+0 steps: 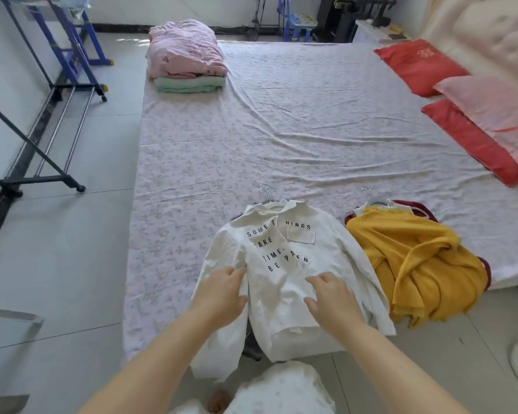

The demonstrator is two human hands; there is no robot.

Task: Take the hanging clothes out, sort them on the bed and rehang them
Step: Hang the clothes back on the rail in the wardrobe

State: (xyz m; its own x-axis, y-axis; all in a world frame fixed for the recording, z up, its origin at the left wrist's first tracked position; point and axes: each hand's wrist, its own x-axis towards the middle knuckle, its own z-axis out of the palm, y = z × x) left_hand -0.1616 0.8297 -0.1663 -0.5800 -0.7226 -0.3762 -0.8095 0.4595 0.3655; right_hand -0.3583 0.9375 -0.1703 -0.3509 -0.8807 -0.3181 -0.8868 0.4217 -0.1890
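A white shirt (pixel 284 282) with black printed words lies on a hanger at the near edge of the bed (pixel 281 138), on top of darker clothes; several metal hanger hooks (pixel 268 191) stick out above its collar. My left hand (pixel 222 291) rests on the shirt's left side, fingers loosely bent at the fabric. My right hand (pixel 332 297) lies spread on the shirt's lower front. To the right sits a yellow knit garment (pixel 419 264) on a hanger, over a dark red piece.
A black clothes rack (pixel 42 138) stands on the floor at left, its bars bare. Folded pink and green quilts (pixel 186 58) sit at the bed's far left corner. Red and pink pillows (pixel 473 121) line the right side. A blue frame (pixel 75 34) stands behind the rack.
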